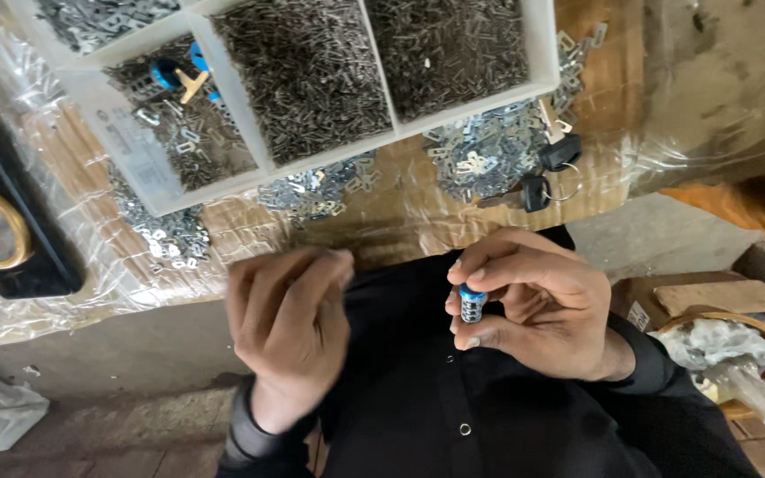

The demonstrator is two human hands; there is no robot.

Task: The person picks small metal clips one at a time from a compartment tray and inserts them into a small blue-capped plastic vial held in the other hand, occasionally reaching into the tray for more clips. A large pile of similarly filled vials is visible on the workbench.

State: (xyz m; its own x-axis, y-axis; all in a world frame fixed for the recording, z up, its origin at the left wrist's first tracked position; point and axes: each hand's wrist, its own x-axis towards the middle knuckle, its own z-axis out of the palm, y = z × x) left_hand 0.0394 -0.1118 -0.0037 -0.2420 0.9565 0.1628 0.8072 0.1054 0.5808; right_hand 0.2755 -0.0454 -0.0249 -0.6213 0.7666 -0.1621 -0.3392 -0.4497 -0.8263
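Plastic-wrapped bench (400, 212), white tray (135, 150) at twelve. Right hand (533, 305) pinching blue-capped cylinder (472, 304); left hand (285, 327) at nine, curled, blurred, contents impossible to tell.

— What's in the right hand (533, 301)?
— A small ribbed metal cylinder with a blue cap (472, 303), pinched upright between thumb and fingertips.
— And the left hand (287, 323)?
— Blurred, fingers curled, just beside the right; I can't tell whether its grip holds anything.
— What's on the worktop (400, 212)?
— A white divided tray (312, 88) full of tiny metal pieces, loose flat metal plates (480, 155) along its edge, and black-headed keys (546, 173) near them.
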